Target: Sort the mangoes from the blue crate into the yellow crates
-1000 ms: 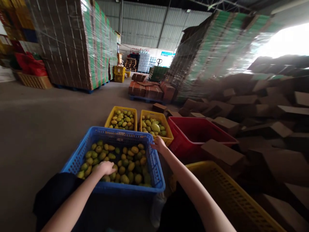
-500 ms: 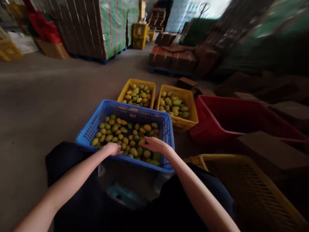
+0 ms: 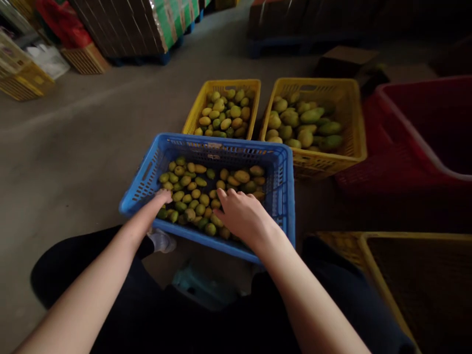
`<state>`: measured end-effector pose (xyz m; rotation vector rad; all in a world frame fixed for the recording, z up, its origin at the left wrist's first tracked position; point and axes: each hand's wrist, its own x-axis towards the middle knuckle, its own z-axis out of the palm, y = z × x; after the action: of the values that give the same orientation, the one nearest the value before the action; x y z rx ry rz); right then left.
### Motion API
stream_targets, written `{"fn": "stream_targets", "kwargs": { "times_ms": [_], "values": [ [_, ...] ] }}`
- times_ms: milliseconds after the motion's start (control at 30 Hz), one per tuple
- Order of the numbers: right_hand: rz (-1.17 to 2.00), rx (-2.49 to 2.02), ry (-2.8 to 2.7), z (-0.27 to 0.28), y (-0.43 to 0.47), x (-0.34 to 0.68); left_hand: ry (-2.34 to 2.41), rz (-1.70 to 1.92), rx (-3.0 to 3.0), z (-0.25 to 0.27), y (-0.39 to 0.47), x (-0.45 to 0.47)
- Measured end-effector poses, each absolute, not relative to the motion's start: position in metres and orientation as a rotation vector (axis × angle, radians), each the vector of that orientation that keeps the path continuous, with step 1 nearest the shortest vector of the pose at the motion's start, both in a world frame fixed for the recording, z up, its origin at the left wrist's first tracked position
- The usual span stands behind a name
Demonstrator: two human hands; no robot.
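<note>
A blue plastic crate stands in front of my knees with many small green-yellow mangoes lying in it. Over the crate's near left corner reaches my left hand, low against the mangoes there; its fingertips are mostly hidden. On the right side, my right hand hovers over or rests on the fruit, palm down, fingers apart. No mango shows lifted in it. Whether its fingertips touch the fruit is hard to see.
Behind the crate stand two yellow crates of mangoes, a left one and a right one with larger fruit. A red bin is at the right. Another yellow crate sits by my right knee. Wrapped stacked boxes stand farther back.
The view has tipped down and come closer to the crates. My left hand has shifted left over the mangoes, toward the crate's left end. My right hand stays over the right-hand fruit.
</note>
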<state>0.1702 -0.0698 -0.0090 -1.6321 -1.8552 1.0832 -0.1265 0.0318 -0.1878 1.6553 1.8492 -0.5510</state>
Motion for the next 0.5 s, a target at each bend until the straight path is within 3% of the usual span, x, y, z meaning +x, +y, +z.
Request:
{"fn": "stream_targets", "kwargs": {
  "times_ms": [133,333,500],
  "values": [
    [1.116,-1.713,-1.764,-0.017,-0.069,0.175,1.949,-0.677,1.79,-0.209,0.05,-0.13],
    [1.233,-1.738,-1.847,-0.023,-0.06,0.176,1.732,-0.807,2.061,-0.241,0.062,-0.135],
    [1.033,-2.031,-2.331,-0.008,-0.051,0.175,1.598,-0.858,2.2,-0.26,0.076,-0.138]
  ]
}}
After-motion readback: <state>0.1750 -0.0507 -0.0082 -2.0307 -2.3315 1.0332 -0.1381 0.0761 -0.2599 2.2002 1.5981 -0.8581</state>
